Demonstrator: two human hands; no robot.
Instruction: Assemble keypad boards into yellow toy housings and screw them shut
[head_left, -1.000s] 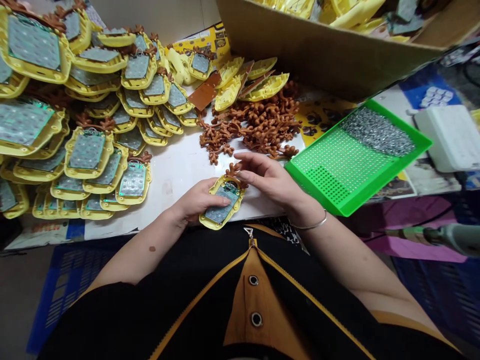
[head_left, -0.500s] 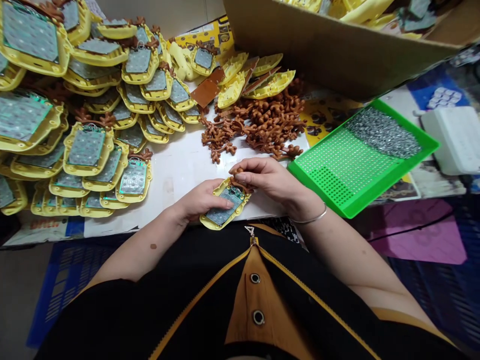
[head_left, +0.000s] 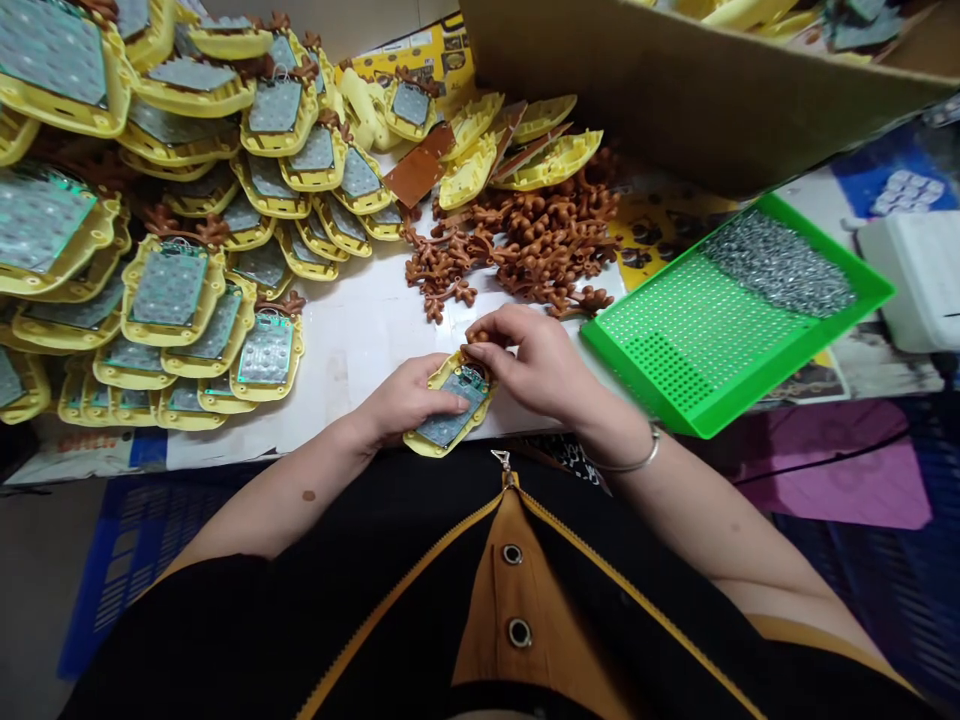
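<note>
My left hand (head_left: 409, 398) grips a yellow plastic shell (head_left: 426, 443) with a grey-covered circuit board (head_left: 450, 418) inside, the thumb lying across the board. At the shell's upper end, my right hand (head_left: 517, 355) pinches a brown antler-shaped plastic piece (head_left: 474, 348); the fingers hide most of it. Just beyond both hands lies a heap of similar brown antler pieces (head_left: 540, 240). Left of them, many like shells (head_left: 169, 290) are stacked, several with brown antlers fitted at the top.
A green perforated tray (head_left: 675, 385) at the right holds a pile of small metal screws (head_left: 780, 262). A cardboard box (head_left: 637, 100) with yellow parts stands behind it. Empty-looking yellow shells (head_left: 469, 170) and brown flat boards (head_left: 418, 168) lie behind the antler heap. A white container (head_left: 915, 280) sits far right.
My right hand has shifted slightly left and up at the shell's top, and the brown piece there shows less. The left hand keeps its hold. The whole view has shifted a little.
</note>
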